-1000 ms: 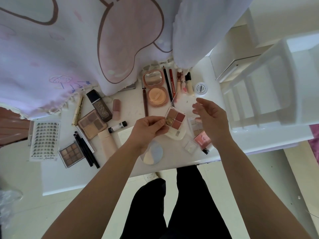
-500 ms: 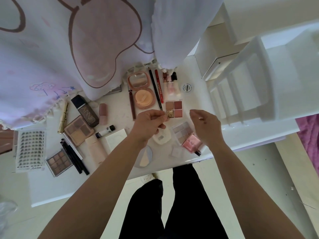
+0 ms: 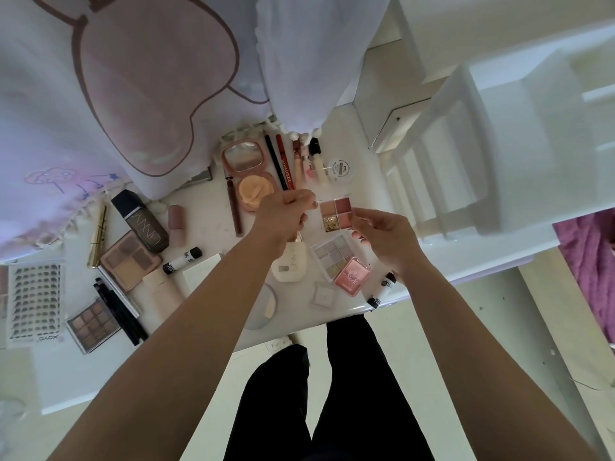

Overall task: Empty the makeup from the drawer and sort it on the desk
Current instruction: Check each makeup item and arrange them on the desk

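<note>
Setting the four-pan eyeshadow palette (image 3: 336, 214) into the sorted makeup

The right hand (image 3: 382, 237) is pinching its right edge. The left hand (image 3: 286, 217) is bunching its fingers at the upper-left corner, grip unclear. The palette is sitting low on the desk (image 3: 203, 211), between the powder compact (image 3: 248, 171) and the pastel palette (image 3: 332, 257). It is facing pans-up, nearly square, with no real long axis. Next comes probably releasing it squared to its neighbours.

The bench (image 3: 206, 224) has a white top, smooth and glossy. The curtain (image 3: 149, 94) is soft, matt cloth. The four-pan palette (image 3: 336, 212) has a clear plastic case, and one pan holds gold glitter. The gold tube (image 3: 98, 237) has a shiny, metal-like finish. The pink case (image 3: 352, 277) is glossy plastic.
</note>
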The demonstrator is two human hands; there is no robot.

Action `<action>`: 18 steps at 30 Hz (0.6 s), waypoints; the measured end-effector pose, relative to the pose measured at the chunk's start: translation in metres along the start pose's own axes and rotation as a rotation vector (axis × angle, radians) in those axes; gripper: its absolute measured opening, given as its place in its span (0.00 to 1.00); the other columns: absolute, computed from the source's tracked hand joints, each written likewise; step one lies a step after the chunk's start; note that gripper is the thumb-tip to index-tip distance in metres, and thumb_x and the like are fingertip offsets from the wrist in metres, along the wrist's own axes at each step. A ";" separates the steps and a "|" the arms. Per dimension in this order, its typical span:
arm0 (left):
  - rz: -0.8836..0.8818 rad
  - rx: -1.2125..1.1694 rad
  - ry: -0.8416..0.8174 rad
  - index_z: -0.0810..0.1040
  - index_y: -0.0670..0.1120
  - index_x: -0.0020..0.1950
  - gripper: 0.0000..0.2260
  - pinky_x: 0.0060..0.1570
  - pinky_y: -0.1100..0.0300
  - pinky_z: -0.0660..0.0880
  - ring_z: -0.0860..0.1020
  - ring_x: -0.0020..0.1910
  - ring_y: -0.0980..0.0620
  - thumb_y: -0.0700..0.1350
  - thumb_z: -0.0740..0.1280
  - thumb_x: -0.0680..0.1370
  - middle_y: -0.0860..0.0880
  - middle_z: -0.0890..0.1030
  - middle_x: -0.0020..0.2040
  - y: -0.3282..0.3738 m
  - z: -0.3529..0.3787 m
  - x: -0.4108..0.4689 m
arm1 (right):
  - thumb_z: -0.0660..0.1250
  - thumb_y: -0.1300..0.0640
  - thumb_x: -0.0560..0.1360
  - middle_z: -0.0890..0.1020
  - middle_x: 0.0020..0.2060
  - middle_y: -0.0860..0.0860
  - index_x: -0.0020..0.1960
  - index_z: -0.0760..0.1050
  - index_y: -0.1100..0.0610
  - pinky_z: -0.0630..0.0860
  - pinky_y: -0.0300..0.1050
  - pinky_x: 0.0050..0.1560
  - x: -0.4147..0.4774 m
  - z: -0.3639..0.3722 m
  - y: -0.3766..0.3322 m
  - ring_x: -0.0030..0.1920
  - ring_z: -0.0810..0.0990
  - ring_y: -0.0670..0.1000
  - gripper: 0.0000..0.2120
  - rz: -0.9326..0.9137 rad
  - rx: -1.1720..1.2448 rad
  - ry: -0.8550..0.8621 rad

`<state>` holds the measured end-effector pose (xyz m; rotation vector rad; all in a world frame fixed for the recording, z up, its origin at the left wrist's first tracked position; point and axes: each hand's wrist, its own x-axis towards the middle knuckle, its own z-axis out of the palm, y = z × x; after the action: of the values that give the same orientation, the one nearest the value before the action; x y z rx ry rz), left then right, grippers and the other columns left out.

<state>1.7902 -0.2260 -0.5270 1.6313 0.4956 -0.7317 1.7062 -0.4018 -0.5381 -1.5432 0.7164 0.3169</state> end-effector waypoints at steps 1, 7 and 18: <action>0.003 0.021 0.013 0.83 0.45 0.52 0.04 0.29 0.65 0.68 0.72 0.30 0.57 0.42 0.70 0.79 0.49 0.82 0.43 -0.001 0.000 0.002 | 0.72 0.55 0.77 0.86 0.40 0.47 0.54 0.83 0.46 0.78 0.40 0.46 0.004 0.002 0.000 0.37 0.81 0.42 0.07 -0.002 -0.047 0.007; 0.108 0.189 0.161 0.83 0.45 0.54 0.06 0.33 0.65 0.74 0.74 0.27 0.60 0.41 0.70 0.78 0.53 0.80 0.35 -0.003 -0.003 0.011 | 0.72 0.48 0.76 0.85 0.45 0.46 0.56 0.85 0.49 0.73 0.34 0.53 0.021 0.011 -0.002 0.41 0.79 0.37 0.10 -0.059 -0.380 0.030; 0.314 0.486 0.297 0.82 0.46 0.55 0.07 0.38 0.71 0.71 0.79 0.43 0.55 0.42 0.68 0.79 0.55 0.80 0.44 -0.005 -0.004 0.014 | 0.68 0.51 0.79 0.84 0.46 0.47 0.59 0.82 0.53 0.68 0.20 0.47 -0.003 0.002 0.000 0.40 0.78 0.36 0.11 -0.254 -0.561 0.145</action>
<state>1.7973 -0.2227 -0.5396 2.2307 0.2665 -0.3884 1.7041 -0.3992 -0.5368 -2.1855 0.5562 0.2250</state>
